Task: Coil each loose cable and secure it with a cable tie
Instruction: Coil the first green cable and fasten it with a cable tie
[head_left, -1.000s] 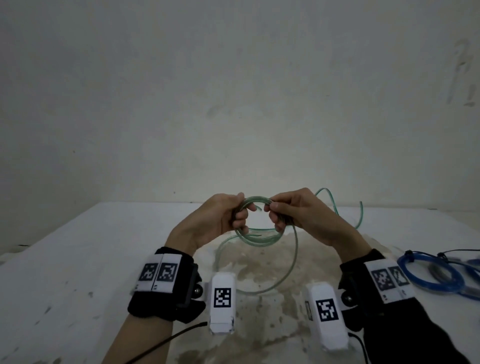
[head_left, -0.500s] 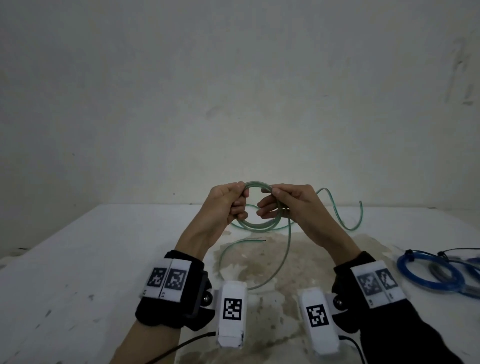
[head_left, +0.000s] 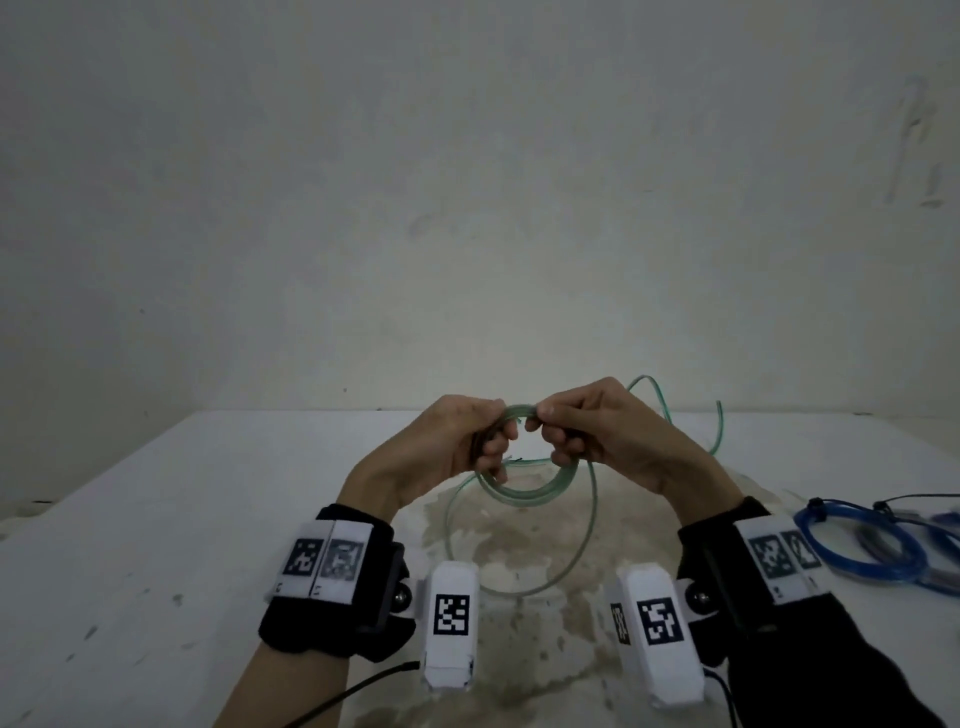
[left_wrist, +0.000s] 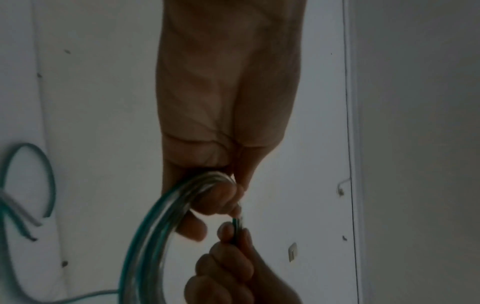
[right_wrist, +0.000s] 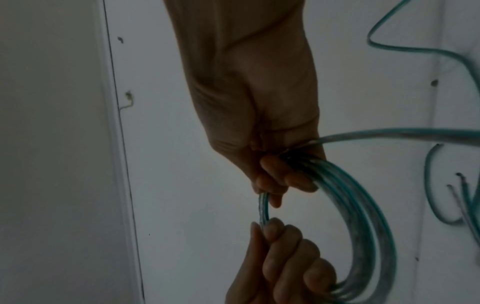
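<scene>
A translucent green cable (head_left: 524, 492) is wound into a small coil held above the table (head_left: 156, 519). My left hand (head_left: 457, 447) grips the coil's left side, fingers curled round the strands (left_wrist: 166, 216). My right hand (head_left: 587, 431) pinches the top of the coil and curls round its right side (right_wrist: 350, 195). One wider loop (head_left: 587, 530) of the same cable hangs down to the table. The loose tail (head_left: 670, 410) runs off behind my right hand, and its bare ends (right_wrist: 459, 185) show in the right wrist view. No cable tie is in view.
At the right edge of the table lie a coiled blue cable (head_left: 857, 545) and a grey coil (head_left: 883, 540) beside it. A brown stain (head_left: 519, 571) marks the table under my hands. A plain wall (head_left: 467, 208) stands behind.
Both hands have moved closer together at the top of the coil. The coil now hangs lower beneath them, and my right hand has shifted its grip along the strands.
</scene>
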